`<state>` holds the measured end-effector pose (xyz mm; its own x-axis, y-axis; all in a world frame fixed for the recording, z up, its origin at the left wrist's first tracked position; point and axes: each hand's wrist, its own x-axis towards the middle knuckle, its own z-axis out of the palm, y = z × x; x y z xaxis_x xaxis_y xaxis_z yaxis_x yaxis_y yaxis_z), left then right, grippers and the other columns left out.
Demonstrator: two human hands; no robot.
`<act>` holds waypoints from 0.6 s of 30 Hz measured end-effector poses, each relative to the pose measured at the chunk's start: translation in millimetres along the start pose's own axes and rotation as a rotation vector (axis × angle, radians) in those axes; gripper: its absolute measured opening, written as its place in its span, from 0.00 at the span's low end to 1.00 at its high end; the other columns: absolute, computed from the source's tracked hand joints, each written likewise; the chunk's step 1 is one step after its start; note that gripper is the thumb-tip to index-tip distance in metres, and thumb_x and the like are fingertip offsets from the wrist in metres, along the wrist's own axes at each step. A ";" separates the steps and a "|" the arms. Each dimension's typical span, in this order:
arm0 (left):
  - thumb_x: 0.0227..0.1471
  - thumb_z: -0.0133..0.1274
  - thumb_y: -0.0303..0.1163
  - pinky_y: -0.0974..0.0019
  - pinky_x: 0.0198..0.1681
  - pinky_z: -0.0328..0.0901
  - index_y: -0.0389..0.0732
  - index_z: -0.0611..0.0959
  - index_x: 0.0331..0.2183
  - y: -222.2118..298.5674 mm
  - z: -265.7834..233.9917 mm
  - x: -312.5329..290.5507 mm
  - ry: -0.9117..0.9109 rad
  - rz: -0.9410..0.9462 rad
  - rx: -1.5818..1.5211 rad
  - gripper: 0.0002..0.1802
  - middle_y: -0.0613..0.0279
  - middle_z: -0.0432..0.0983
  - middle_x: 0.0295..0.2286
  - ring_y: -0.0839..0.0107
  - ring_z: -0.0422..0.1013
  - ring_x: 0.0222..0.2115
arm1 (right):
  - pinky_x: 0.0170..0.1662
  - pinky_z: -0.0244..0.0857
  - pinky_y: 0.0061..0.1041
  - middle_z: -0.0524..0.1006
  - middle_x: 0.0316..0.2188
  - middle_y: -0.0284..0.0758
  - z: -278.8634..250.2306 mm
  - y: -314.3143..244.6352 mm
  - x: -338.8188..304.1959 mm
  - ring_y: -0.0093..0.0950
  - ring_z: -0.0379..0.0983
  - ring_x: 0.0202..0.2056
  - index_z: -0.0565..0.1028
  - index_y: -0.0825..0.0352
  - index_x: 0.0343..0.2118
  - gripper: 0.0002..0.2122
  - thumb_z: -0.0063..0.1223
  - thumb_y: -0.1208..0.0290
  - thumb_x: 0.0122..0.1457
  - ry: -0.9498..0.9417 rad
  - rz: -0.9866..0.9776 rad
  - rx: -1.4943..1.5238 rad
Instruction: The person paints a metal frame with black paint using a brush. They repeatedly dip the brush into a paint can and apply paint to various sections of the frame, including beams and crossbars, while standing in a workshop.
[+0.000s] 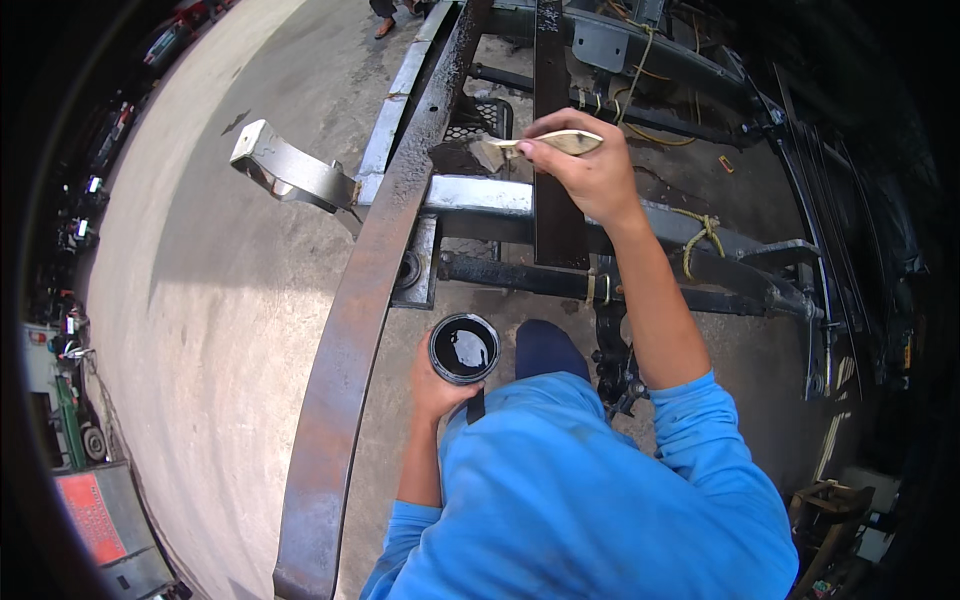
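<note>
Near my body, my left hand [436, 385] is wrapped round a small round can [466, 349] with dark paint in it; light reflects off the surface. Farther out, my right hand [583, 165] pinches the pale wooden handle of a paintbrush [567, 142]. The brush's bristles point left, at a dark bracket [462, 158] on the side of a long steel beam [352, 340]; whether they touch it I cannot tell. Dark paint covers the beam's far part, while its near part is bare, brownish metal.
Bare grey crossbar [482, 194] and dark flat bar [552, 130] cross the frame ahead. A curved metal bracket [298, 178] sticks out on the left. Yellow rope [703, 240] is tied round a bar at right. Another person's foot [384, 29] shows at the top. Vehicles line the far left.
</note>
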<state>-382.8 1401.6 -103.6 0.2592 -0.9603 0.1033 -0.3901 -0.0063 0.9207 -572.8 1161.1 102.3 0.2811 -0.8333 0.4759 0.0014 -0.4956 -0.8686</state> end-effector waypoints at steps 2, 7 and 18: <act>0.13 0.72 0.37 0.59 0.51 0.64 0.33 0.67 0.52 1.6 4.4 -2.4 0.063 -0.056 0.003 0.57 0.51 0.72 0.44 0.58 0.70 0.46 | 0.27 0.69 0.26 0.76 0.17 0.40 44.0 6.2 48.9 0.29 0.77 0.23 0.77 0.72 0.30 0.08 0.61 0.72 0.50 -0.260 -0.212 -0.255; 0.14 0.73 0.40 0.59 0.50 0.64 0.31 0.69 0.49 12.7 13.2 -11.4 0.290 -0.149 -0.035 0.55 0.49 0.73 0.43 0.57 0.71 0.45 | 0.32 0.70 0.36 0.76 0.18 0.48 116.9 12.8 56.8 0.42 0.77 0.25 0.75 0.72 0.24 0.04 0.54 0.76 0.48 -0.978 -0.401 -0.342; 0.14 0.73 0.45 0.59 0.50 0.66 0.29 0.67 0.50 51.3 34.4 -21.2 0.597 -0.317 0.055 0.58 0.48 0.74 0.43 0.57 0.73 0.44 | 0.24 0.66 0.24 0.75 0.15 0.35 101.1 110.1 187.9 0.21 0.72 0.18 0.77 0.71 0.26 0.08 0.61 0.71 0.49 -0.865 0.162 -0.331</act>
<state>-438.7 1412.0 -71.5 0.8060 -0.5908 0.0362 -0.2554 -0.2918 0.9218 -422.8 974.7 82.1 0.8696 -0.4929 -0.0306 -0.3358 -0.5448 -0.7684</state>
